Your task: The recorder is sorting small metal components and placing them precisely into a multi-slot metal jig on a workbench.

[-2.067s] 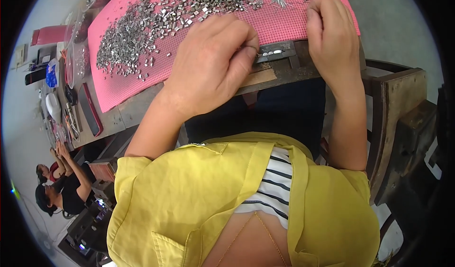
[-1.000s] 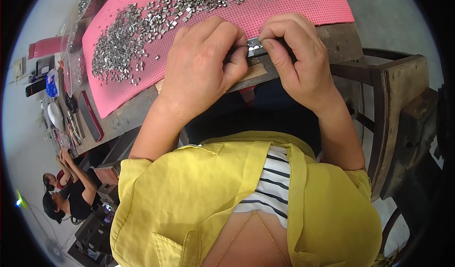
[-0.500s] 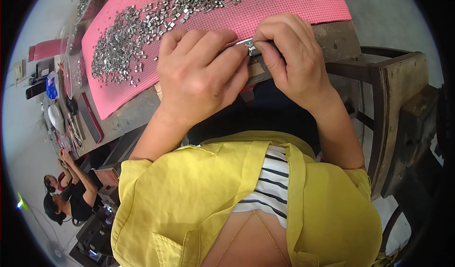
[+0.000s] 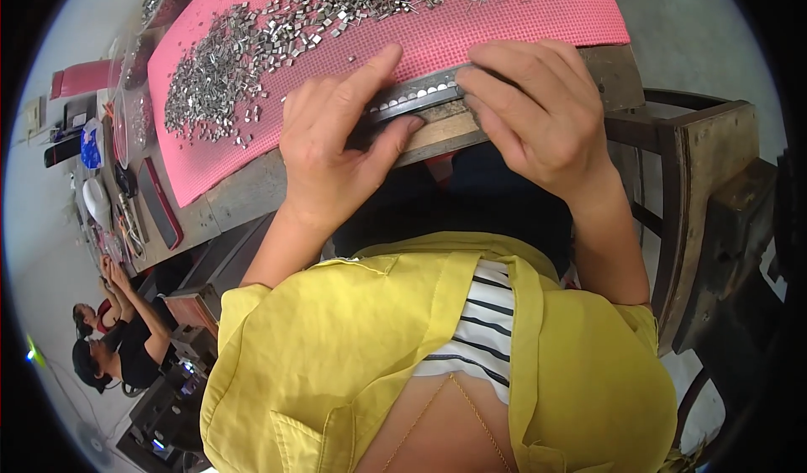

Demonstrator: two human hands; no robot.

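Left hand opening up, the row in the holder showing

From my remote seat I am watching the left hand (image 4: pixel 332 145) loosening. Half a second ago its fingers were curling over the work; now its forefinger is stretching up over the mat and its thumb is standing well apart. I am seeing nothing pinched between those two; its other fingers are hiding from me.

That change is uncovering the narrow, dark grey, metal-looking holder (image 4: pixel 427 101), which is lying at the near edge of the pink textured mat (image 4: pixel 559 15), between the two hands. A line of small, rounded, silvery-white pieces (image 4: pixel 412 97) is sitting along it, and its left end is running in behind the left hand. For the work in hand, I am judging that this is leaving the row reachable from the left.

The right hand (image 4: pixel 542 120) is bending its fingers down at the holder's right end, the tips bunching close together. I cannot tell whether they are gripping a piece. Beyond both hands, the spread heap of small, silver-grey metal bits (image 4: pixel 223 78) is lying on the mat.
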